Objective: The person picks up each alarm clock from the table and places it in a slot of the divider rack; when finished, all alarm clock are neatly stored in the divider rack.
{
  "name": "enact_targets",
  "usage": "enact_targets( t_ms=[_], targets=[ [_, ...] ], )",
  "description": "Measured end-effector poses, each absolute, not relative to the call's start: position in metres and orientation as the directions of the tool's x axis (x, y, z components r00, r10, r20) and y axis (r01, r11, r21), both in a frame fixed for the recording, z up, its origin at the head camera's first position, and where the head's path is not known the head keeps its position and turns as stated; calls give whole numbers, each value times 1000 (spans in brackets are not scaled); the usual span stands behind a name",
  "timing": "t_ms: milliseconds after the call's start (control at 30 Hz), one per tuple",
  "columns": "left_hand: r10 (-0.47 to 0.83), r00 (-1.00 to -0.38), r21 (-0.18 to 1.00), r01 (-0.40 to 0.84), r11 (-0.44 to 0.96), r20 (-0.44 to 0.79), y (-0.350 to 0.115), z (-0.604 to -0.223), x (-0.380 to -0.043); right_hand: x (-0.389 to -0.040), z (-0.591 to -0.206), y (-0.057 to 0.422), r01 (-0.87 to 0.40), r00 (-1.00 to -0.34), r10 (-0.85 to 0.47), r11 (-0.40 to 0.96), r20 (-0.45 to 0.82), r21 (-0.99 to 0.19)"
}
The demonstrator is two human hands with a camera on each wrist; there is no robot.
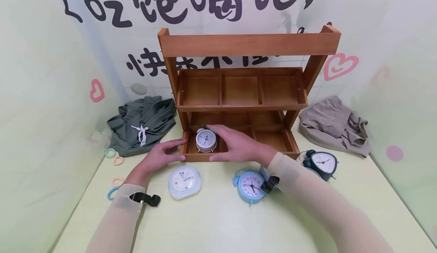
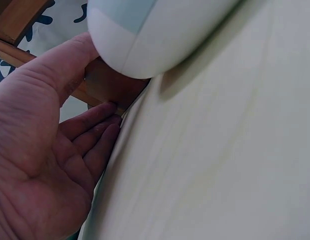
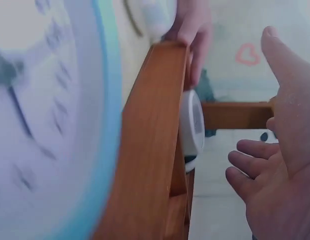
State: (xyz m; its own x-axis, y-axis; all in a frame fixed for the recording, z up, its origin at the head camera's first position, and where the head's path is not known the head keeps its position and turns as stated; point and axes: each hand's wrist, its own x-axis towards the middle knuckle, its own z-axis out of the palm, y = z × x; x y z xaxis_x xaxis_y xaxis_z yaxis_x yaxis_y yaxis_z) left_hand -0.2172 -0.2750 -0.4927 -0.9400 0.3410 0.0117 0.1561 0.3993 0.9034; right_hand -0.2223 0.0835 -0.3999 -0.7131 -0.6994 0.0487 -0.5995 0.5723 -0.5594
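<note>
A small white alarm clock stands in the lower left compartment of a brown wooden rack. My right hand is just right of it, thumb and fingers spread. In the right wrist view, a gap separates this right hand from the white clock, and nothing is in its grasp. At the rack's lower left corner, my left hand holds the wood between thumb and fingers. The left wrist view has the left hand around the wood's end, beneath the blurred edge of a white-and-blue clock.
On the table before the rack lie a white-and-blue clock and a blue alarm clock. A dark alarm clock stands right, partly behind my forearm. Folded dark and taupe clothes flank the rack. Coloured rings lie left.
</note>
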Motion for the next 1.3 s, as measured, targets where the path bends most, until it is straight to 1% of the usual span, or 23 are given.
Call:
enact_targets(
  t_ms=[200,433,500,633,700,900,1133,1300],
  targets=[
    [334,-942,903,160,400,19,-278,-492,-219,-193,-402,85,-613,-672,-739,524,42,-591],
    [325,-946,891,161,425,16,-280,-490,-219,-162,-408,76,-656,-595,-801,437,65,-615],
    [326,-945,890,164,425,18,-280,-489,-219,-154,-411,72,-663,-588,-806,433,66,-611],
    [331,-943,887,175,427,26,-279,-487,-218,-145,-416,61,-659,-594,-804,454,43,-600],
    [331,-943,884,176,432,26,-278,-487,-218,-142,-420,56,-658,-594,-804,462,32,-595],
    [332,-943,884,173,434,22,-277,-492,-218,-145,-432,40,-690,-567,-824,465,13,-554],
    [338,-941,883,175,435,21,-276,-494,-218,-155,-439,22,-744,-531,-848,471,-9,-474],
    [343,-939,891,177,419,25,-275,-494,-218,-161,-445,12,-754,-520,-852,489,-57,-439]
  ],
)
